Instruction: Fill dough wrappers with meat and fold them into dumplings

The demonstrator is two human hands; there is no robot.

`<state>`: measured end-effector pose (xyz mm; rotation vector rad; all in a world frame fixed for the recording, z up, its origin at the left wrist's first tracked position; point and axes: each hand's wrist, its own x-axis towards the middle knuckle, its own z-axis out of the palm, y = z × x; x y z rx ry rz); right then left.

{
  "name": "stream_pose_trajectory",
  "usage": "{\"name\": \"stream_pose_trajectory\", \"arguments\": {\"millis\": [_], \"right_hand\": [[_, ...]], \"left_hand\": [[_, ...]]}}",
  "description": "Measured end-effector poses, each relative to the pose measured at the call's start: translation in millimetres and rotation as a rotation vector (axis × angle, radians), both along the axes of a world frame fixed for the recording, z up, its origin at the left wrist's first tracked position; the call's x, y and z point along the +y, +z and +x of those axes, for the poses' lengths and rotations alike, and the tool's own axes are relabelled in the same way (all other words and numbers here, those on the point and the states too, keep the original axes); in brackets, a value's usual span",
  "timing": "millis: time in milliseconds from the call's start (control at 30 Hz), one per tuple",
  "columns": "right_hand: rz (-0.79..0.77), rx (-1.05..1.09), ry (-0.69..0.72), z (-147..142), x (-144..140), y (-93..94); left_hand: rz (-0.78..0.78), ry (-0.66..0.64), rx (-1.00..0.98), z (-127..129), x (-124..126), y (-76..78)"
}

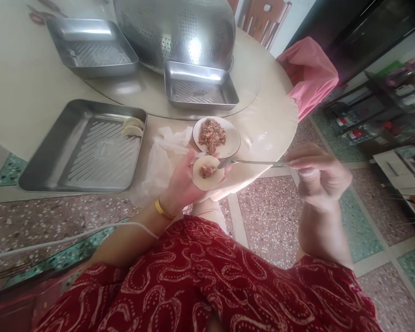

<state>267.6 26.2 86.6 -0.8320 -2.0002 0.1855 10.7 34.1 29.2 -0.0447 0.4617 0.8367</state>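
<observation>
A round dumpling wrapper (201, 183) lies across the palm and fingers of my left hand (182, 184), which supports it from below. On its middle sits a small lump of minced filling (207, 171). My right hand (320, 173) grips the end of a long-handled metal spoon (259, 162), whose tip reaches the wrapper's right edge beside the filling. Just beyond my left hand, a white plate (232, 138) carries a mound of minced filling (211, 133). Several folded dumplings (133, 127) rest in the right corner of the large metal tray (55, 147).
Crumpled clear plastic (159, 157) lies between the tray and my left hand. Two more metal trays (103, 69) and a big perforated steel basin (180, 32) stand farther back. A pink cloth (311, 74) hangs right of the round table. A white cable (72, 237) crosses my left forearm.
</observation>
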Motion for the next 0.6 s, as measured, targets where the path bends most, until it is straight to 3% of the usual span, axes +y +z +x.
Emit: {"name": "stream_pose_trajectory", "arguments": {"millis": [67, 133, 200, 267, 467, 533, 600], "right_hand": [[0.027, 0.103, -0.033, -6.4, -4.9, -2.2], [0.026, 0.214, -0.165, -17.9, -11.3, -5.4], [-0.035, 0.313, -0.333, -29.8, -16.7, -9.3], [-0.133, 0.424, -0.41, -38.0, -18.7, -13.8], [-0.693, 0.733, -0.218, -36.2, -9.5, -26.8], [-0.758, 0.804, -0.201, -33.9, -9.1, -30.6], [-0.727, 0.846, -0.203, -33.4, -10.5, -35.0]], "left_hand": [[-0.02, 0.036, 0.042, 2.1, -0.1, 2.2], [-0.039, 0.118, 0.073, 6.4, -0.3, 4.1], [-0.041, 0.223, 0.077, 11.2, -0.5, 4.1], [-0.023, 0.313, 0.069, 15.0, -0.4, 2.5], [0.029, 0.381, 0.109, 16.4, -0.4, -2.1], [0.038, 0.379, 0.118, 16.5, -1.2, -3.6], [0.075, 0.383, 0.112, 17.5, -2.6, -5.6]]}}
